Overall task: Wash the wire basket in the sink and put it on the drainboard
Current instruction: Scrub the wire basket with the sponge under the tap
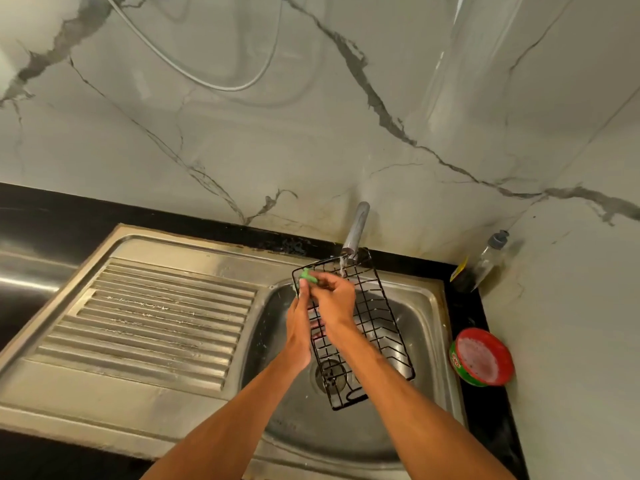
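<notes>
A black wire basket (377,327) is held tilted above the steel sink bowl (426,327), its far end under the tap (356,230), from which a thin stream of water runs. My left hand (299,334) grips the basket's left side, fingers through the wires. My right hand (334,299) presses a green scrub pad (309,275) against the basket's upper left corner. The ribbed drainboard (156,313) lies to the left of the bowl.
A round red and green tub of dish soap (483,356) sits on the black counter at the right. A clear bottle (490,258) stands in the back corner. A marble wall rises behind the sink. The drain (329,374) shows under the basket.
</notes>
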Demonstrator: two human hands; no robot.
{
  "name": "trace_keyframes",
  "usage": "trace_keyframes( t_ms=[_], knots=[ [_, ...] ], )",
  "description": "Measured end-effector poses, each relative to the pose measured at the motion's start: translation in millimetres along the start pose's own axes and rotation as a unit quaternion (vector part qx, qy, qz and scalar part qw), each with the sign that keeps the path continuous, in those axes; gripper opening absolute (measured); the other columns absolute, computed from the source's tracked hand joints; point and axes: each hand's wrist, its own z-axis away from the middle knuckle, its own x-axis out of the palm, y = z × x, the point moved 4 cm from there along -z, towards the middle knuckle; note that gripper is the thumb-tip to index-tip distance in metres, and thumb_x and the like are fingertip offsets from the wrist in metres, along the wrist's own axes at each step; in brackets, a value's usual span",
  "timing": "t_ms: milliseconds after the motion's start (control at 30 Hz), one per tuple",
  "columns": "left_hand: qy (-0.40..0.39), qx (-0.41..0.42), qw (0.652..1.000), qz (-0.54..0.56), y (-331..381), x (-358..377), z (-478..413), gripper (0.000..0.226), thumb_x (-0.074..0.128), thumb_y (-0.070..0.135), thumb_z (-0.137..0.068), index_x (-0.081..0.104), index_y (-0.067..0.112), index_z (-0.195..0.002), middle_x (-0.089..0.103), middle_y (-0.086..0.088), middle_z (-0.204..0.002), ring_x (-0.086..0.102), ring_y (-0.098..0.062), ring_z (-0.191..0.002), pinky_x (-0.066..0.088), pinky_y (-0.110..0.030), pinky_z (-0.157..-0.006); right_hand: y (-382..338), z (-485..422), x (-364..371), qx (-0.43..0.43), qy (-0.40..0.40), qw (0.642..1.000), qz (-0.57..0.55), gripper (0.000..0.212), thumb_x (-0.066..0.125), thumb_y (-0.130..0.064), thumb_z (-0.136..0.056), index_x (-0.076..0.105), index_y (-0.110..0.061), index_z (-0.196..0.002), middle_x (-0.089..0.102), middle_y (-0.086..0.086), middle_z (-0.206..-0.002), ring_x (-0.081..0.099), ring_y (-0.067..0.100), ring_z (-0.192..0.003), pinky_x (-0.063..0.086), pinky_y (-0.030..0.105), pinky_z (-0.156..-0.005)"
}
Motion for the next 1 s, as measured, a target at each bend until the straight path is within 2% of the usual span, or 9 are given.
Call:
trace_keyframes(
  t_ms=[167, 333, 433, 533, 667, 767, 833, 900, 1000],
  knots=[
    [-0.028, -0.002, 0.999, -0.027, 5, 7, -2, 0.063, 0.043, 0.077, -0.091, 0.072, 0.03, -0.122, 0.077, 0.002, -0.111, 0.074, -0.007, -0.096, 0.061, -0.031, -0.084, -9, -19, -21, 0.029, 0.133, 0.987, -0.082, 0.024, 0.071, 0.009, -0.081, 0.071, -0.012, -0.093, 0.074, 0.007, -0.096, 0.074, 0.022, -0.089, 0.062, 0.039, -0.079],
    [-0.012, 0.013, 0.999, -0.03, 12, -7, -3, 0.047, 0.039, 0.066, -0.099, 0.068, 0.035, -0.12, 0.073, 0.006, -0.114, 0.068, -0.004, -0.099, 0.056, -0.028, -0.081, -7, -3, 11, 0.073, -0.028, 0.984, -0.162, 0.026, 0.068, 0.013, -0.081, 0.065, 0.003, -0.105, 0.073, 0.019, -0.103, 0.073, 0.031, -0.094, 0.06, 0.039, -0.081],
    [-0.017, 0.01, 0.999, -0.039, 12, -2, -2, 0.042, 0.039, 0.057, -0.103, 0.065, 0.031, -0.124, 0.071, 0.008, -0.109, 0.07, 0.005, -0.082, 0.053, -0.014, -0.062, -2, -10, -3, 0.082, 0.039, 0.973, -0.211, 0.027, 0.066, 0.016, -0.081, 0.065, 0.003, -0.105, 0.072, 0.021, -0.107, 0.072, 0.032, -0.096, 0.06, 0.04, -0.082],
    [-0.012, 0.022, 0.999, -0.041, 13, -3, -1, 0.061, 0.043, 0.073, -0.095, 0.067, 0.029, -0.13, 0.071, 0.003, -0.119, 0.07, -0.005, -0.1, 0.059, -0.025, -0.082, 1, -3, 1, 0.063, 0.022, 0.98, -0.187, 0.026, 0.066, 0.014, -0.082, 0.067, 0.001, -0.103, 0.073, 0.017, -0.103, 0.073, 0.029, -0.095, 0.06, 0.04, -0.082],
    [0.003, 0.009, 0.999, -0.052, 10, -5, -2, 0.11, 0.043, 0.105, -0.059, 0.058, 0.033, -0.141, 0.061, -0.005, -0.141, 0.057, -0.028, -0.13, 0.043, -0.058, -0.112, -1, -13, -39, -0.116, 0.155, 0.975, 0.11, 0.025, 0.074, 0.0, -0.081, 0.071, -0.022, -0.092, 0.074, -0.005, -0.086, 0.072, 0.006, -0.078, 0.062, 0.031, -0.071],
    [0.006, 0.019, 0.998, -0.055, 24, -1, 10, 0.087, 0.042, 0.086, -0.085, 0.053, 0.025, -0.145, 0.054, 0.009, -0.138, 0.052, -0.014, -0.126, 0.036, -0.041, -0.113, 3, -9, -34, -0.218, 0.139, 0.902, 0.346, 0.02, 0.067, -0.006, -0.088, 0.071, -0.017, -0.105, 0.07, -0.004, -0.101, 0.063, -0.002, -0.082, 0.057, 0.018, -0.072],
    [0.008, 0.021, 0.999, -0.045, 20, 0, 6, 0.072, 0.04, 0.078, -0.091, 0.058, 0.027, -0.139, 0.061, 0.01, -0.13, 0.061, -0.01, -0.115, 0.05, -0.036, -0.101, 6, -2, -12, -0.255, 0.013, 0.862, 0.437, 0.023, 0.059, -0.007, -0.095, 0.07, -0.018, -0.111, 0.065, -0.005, -0.107, 0.057, -0.005, -0.089, 0.049, 0.009, -0.078],
    [0.009, 0.018, 0.999, -0.044, 17, 2, 4, 0.077, 0.044, 0.084, -0.085, 0.062, 0.028, -0.134, 0.068, 0.004, -0.124, 0.066, -0.011, -0.11, 0.056, -0.033, -0.089, 1, 2, -10, -0.306, -0.054, 0.799, 0.515, 0.03, 0.061, -0.004, -0.092, 0.067, -0.014, -0.119, 0.063, 0.001, -0.117, 0.057, 0.007, -0.104, 0.052, 0.019, -0.088],
    [0.02, 0.031, 0.998, -0.056, 26, 2, 7, 0.065, 0.048, 0.077, -0.09, 0.053, 0.034, -0.138, 0.062, 0.014, -0.114, 0.059, -0.002, -0.1, 0.05, -0.028, -0.084, -8, -18, -38, -0.285, 0.05, 0.777, 0.559, 0.042, 0.065, 0.006, -0.082, 0.067, -0.011, -0.121, 0.06, 0.006, -0.128, 0.055, 0.024, -0.118, 0.058, 0.038, -0.089]
  ],
)
